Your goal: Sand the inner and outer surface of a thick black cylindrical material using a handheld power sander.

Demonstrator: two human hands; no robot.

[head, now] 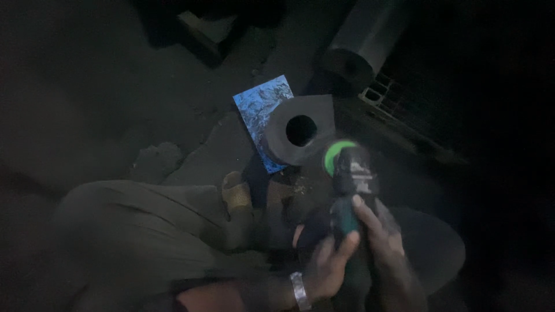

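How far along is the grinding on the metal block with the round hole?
Done: the metal block lies on a blue sheet. In hand: the left hand and the right hand grip the angle grinder, its green-rimmed disc at the block's edge. What is left cannot be judged: too dark.

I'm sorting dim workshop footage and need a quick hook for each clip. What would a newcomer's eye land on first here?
First, the bright blue patterned tile lying on the dark ground at centre, with a grey metal block with a round hole resting on its lower right part. Just below that, the green-ringed head of a power tool meets the block's edge, gripped low in the frame by the left hand, which wears a shiny wristband, and the right hand.
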